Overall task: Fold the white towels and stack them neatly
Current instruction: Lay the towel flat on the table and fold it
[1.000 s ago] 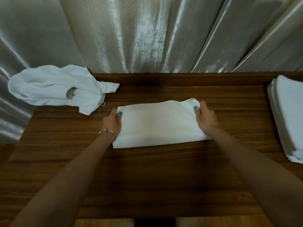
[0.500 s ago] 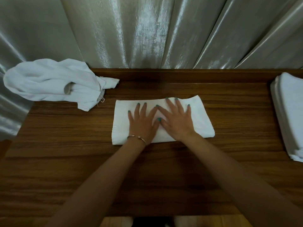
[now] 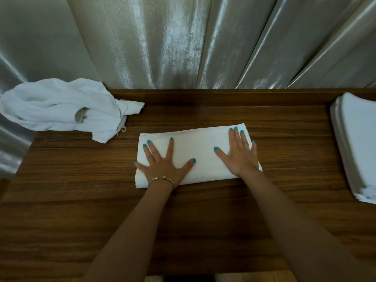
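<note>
Smoothing stage of one fold. The folded white cotton towel [image 3: 198,154] lay as a long rectangle near the middle of the dark wood-grain table [image 3: 203,220], its long axis running left to right and tilted slightly, the right end farther from me. My left hand [image 3: 165,162], with a thin metal bracelet [image 3: 161,179] at the wrist, pressed flat on the towel's left half with fingers splayed wide and grasping nothing; my right hand [image 3: 240,153] pressed flat on the right half, fingers extended and closer together, likewise holding nothing. I judged that the step was done well by keeping both palms flat and sweeping from the centre outward toward the short ends, so that trapped air and creases left through the open edges and did not bunch under the wrists. Even pressure on both halves would have kept the layers from skewing. The crumpled pile of unfolded white towels [image 3: 61,110] sat at the table's far left corner, and the neat stack of folded white towels [image 3: 358,143] at the right edge, both well apart from the working towel; the pleated silvery curtain [image 3: 183,41] hung behind.
</note>
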